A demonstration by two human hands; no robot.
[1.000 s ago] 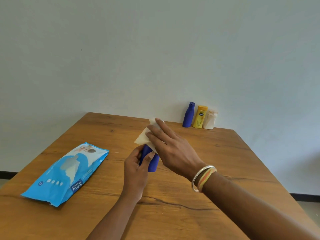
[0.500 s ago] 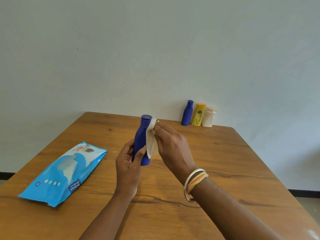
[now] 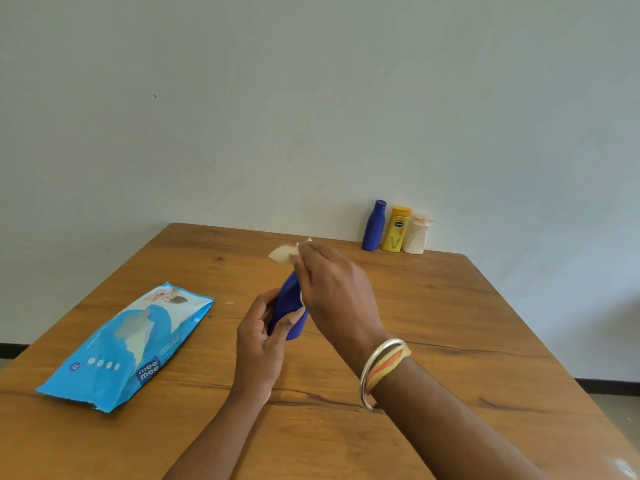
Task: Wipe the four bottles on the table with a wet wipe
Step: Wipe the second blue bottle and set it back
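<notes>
My left hand (image 3: 261, 336) grips the lower part of a dark blue bottle (image 3: 290, 311), held above the middle of the wooden table (image 3: 433, 341). My right hand (image 3: 334, 292) covers the bottle's top and presses a white wet wipe (image 3: 284, 252) against it; the wipe's corner sticks out blurred past my fingers. The bottle's cap is hidden under my right hand. At the table's far edge, against the wall, stand a second blue bottle (image 3: 374, 225), a yellow bottle (image 3: 397, 229) and a white bottle (image 3: 417, 235) in a row.
A light blue pack of wet wipes (image 3: 128, 344) lies flat on the left side of the table, its flap showing. A pale wall rises directly behind the table. The table's right edge runs down toward the floor at right.
The bottle's top stood bare half a second ago with the wipe on its side; now my right hand and the wipe have slid up over the cap, and the bottle sits lower.
</notes>
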